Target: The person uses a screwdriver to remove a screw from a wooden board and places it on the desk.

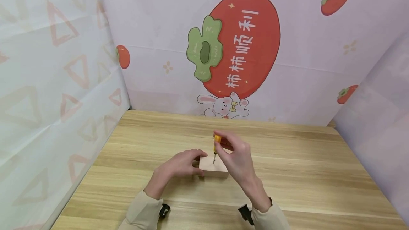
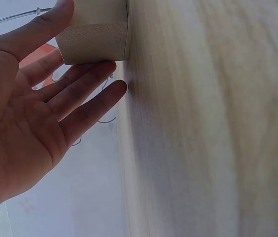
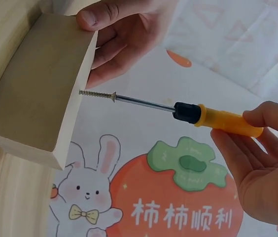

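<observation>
A pale wooden block [image 1: 215,174] lies on the table. My left hand [image 1: 180,164] grips its left end, with the thumb on the near side and fingers on the far side. From the block's upper face a threaded screw [image 3: 97,94] stands nearly upright, most of its length showing. The tip of a screwdriver [image 3: 223,121] with a yellow and black handle meets the screw's head. My right hand [image 1: 238,155] pinches the end of that handle between thumb and fingers, above the block. In the left wrist view only the block's end [image 2: 94,42] shows.
The wood-grain table [image 1: 303,173] spreads around the block on every side. Behind it hangs a printed backdrop [image 1: 300,81] with persimmons and a rabbit. A patterned side sheet [image 1: 41,81] borders the left edge, and another pale sheet [image 1: 383,116] stands on the right.
</observation>
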The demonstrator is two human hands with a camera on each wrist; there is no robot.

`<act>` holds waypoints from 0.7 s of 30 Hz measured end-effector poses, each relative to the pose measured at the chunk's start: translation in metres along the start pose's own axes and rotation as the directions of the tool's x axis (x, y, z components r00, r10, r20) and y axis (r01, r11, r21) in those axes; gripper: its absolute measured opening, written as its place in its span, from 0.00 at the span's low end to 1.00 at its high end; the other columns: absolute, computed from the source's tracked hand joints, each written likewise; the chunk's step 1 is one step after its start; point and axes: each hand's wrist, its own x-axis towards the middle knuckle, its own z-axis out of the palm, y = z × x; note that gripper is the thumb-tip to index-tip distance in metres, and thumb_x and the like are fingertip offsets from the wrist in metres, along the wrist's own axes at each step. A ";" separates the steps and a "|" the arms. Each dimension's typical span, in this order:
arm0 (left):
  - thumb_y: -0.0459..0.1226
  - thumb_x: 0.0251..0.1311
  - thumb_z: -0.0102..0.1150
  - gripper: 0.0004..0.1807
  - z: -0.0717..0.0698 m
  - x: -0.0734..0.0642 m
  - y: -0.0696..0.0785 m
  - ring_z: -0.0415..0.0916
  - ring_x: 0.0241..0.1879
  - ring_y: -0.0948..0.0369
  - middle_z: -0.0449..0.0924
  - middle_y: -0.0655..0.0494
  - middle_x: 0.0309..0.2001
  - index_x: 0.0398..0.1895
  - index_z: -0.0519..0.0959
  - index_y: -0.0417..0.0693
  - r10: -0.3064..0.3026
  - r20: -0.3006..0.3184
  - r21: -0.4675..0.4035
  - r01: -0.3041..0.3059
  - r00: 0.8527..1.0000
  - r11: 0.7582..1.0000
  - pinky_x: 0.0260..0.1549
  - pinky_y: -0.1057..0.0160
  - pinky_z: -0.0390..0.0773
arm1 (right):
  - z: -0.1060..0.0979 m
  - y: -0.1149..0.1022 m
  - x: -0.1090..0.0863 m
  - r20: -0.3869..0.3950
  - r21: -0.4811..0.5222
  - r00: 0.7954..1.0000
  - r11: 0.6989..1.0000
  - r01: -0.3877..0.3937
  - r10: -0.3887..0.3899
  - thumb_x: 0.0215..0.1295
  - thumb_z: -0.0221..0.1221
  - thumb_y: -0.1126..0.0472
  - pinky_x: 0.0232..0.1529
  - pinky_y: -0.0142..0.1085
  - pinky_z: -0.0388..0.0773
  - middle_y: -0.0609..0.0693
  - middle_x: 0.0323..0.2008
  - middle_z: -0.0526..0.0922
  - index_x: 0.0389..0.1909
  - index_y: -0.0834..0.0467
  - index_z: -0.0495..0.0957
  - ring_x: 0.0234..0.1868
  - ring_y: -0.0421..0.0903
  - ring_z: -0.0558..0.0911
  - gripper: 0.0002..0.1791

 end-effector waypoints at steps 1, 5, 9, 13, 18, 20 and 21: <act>0.48 0.53 0.73 0.33 0.000 0.000 0.000 0.77 0.57 0.60 0.80 0.58 0.57 0.63 0.76 0.51 -0.002 0.001 -0.001 0.002 1.000 1.000 0.60 0.54 0.74 | 0.001 0.000 0.000 0.005 0.012 1.000 1.000 0.005 -0.005 0.58 0.65 0.75 0.42 0.31 0.85 0.54 0.40 0.87 0.49 0.61 0.83 0.39 0.48 0.88 0.18; 0.48 0.53 0.73 0.33 -0.001 -0.001 0.001 0.77 0.57 0.61 0.81 0.59 0.57 0.63 0.76 0.51 -0.001 0.004 -0.007 0.001 1.000 1.000 0.60 0.54 0.74 | 0.002 0.001 0.001 0.015 0.031 1.000 0.999 0.011 -0.012 0.59 0.63 0.76 0.43 0.33 0.85 0.56 0.41 0.87 0.50 0.62 0.82 0.40 0.52 0.88 0.18; 0.48 0.53 0.73 0.33 -0.001 -0.001 0.000 0.77 0.56 0.61 0.81 0.59 0.56 0.62 0.76 0.50 0.004 0.003 -0.011 -0.004 1.000 1.000 0.59 0.54 0.75 | 0.001 0.002 0.000 0.019 0.006 1.000 1.000 0.006 -0.006 0.58 0.66 0.74 0.41 0.33 0.85 0.53 0.42 0.86 0.50 0.60 0.82 0.41 0.49 0.87 0.18; 0.48 0.53 0.73 0.33 -0.001 -0.001 0.000 0.77 0.57 0.60 0.81 0.58 0.57 0.62 0.76 0.50 0.004 0.002 -0.004 -0.004 1.000 1.000 0.60 0.53 0.74 | 0.000 0.002 -0.001 0.006 -0.049 1.000 0.999 0.015 -0.015 0.55 0.71 0.68 0.37 0.32 0.85 0.50 0.41 0.82 0.49 0.59 0.83 0.40 0.44 0.85 0.19; 0.48 0.53 0.73 0.34 -0.001 -0.001 0.000 0.77 0.57 0.59 0.80 0.57 0.57 0.62 0.76 0.49 0.003 0.003 0.007 -0.003 1.000 1.000 0.60 0.53 0.74 | 0.000 0.003 -0.001 -0.014 -0.081 1.000 0.996 0.027 -0.028 0.53 0.72 0.68 0.35 0.33 0.86 0.49 0.38 0.80 0.48 0.58 0.84 0.36 0.42 0.84 0.19; 0.48 0.53 0.74 0.34 -0.001 -0.001 0.001 0.77 0.57 0.59 0.80 0.57 0.57 0.62 0.76 0.49 -0.001 0.005 0.000 0.001 1.000 1.000 0.60 0.53 0.74 | 0.000 0.003 0.000 -0.022 -0.079 0.999 0.996 0.029 -0.031 0.53 0.72 0.69 0.34 0.34 0.86 0.50 0.37 0.81 0.49 0.60 0.83 0.36 0.43 0.85 0.20; 0.47 0.53 0.74 0.34 -0.001 -0.001 0.001 0.77 0.57 0.59 0.80 0.56 0.57 0.62 0.76 0.49 -0.003 0.005 -0.003 0.003 1.000 1.000 0.60 0.52 0.74 | 0.000 0.003 0.000 -0.026 -0.082 0.999 0.996 0.031 -0.033 0.53 0.72 0.69 0.34 0.34 0.86 0.51 0.36 0.82 0.49 0.60 0.82 0.35 0.44 0.85 0.20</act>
